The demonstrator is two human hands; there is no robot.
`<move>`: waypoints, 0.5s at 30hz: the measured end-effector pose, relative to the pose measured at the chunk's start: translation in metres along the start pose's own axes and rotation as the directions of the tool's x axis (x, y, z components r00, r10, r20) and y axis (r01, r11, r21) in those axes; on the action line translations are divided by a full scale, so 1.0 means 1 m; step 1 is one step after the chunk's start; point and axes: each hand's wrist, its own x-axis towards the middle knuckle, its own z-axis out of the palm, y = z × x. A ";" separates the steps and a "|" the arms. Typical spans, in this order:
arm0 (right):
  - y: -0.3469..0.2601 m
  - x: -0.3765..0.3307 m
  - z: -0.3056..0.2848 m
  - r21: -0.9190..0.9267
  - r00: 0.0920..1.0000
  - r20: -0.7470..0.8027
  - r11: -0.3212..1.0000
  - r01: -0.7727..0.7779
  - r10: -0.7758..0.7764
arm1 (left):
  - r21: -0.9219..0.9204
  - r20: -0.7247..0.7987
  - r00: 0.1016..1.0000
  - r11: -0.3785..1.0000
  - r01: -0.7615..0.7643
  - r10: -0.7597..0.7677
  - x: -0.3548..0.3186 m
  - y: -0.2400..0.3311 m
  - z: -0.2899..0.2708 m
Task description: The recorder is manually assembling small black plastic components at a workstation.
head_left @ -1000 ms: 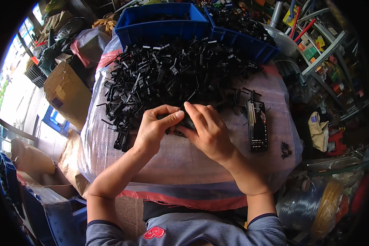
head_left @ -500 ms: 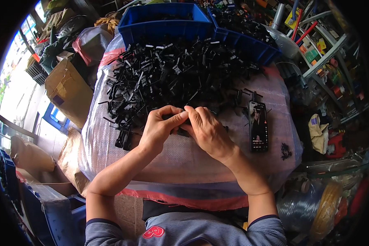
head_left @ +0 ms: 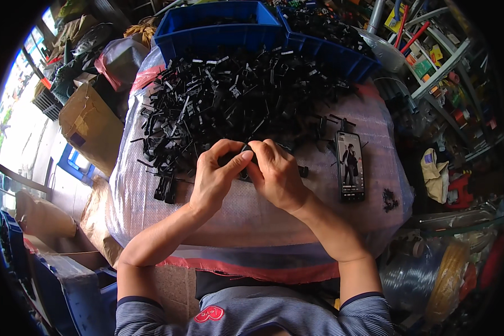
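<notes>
My left hand [head_left: 214, 178] and my right hand [head_left: 278, 175] meet over the near edge of a heap of black plastic parts [head_left: 218, 103]. Thumbs and fingertips of both are pinched around a small black plastic part [head_left: 246, 148]. Most of that part is hidden by the fingers, so its full shape cannot be made out. Another black piece [head_left: 303, 171] lies on the sacking just right of my right hand. At the heap's near left corner sits a cluster of black parts [head_left: 165, 189], apart from my left hand.
White woven sacking [head_left: 207, 232] covers the work surface. A phone with a lit screen [head_left: 350, 168] lies at the right, beside small black bits [head_left: 390, 200]. Behind the heap stand two blue bins [head_left: 218, 39]. A cardboard box [head_left: 89, 129] is at the left, a wire spool [head_left: 414, 280] at the lower right.
Both hands stay together, with the right fingers slightly more curled and shifted a little. The phone's picture has changed. The whole view has shifted slightly.
</notes>
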 end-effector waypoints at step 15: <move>0.018 0.012 -0.035 0.176 0.971 0.028 0.955 -0.240 0.239 | -0.682 0.061 0.995 0.724 0.101 -0.082 0.032 0.001 -0.038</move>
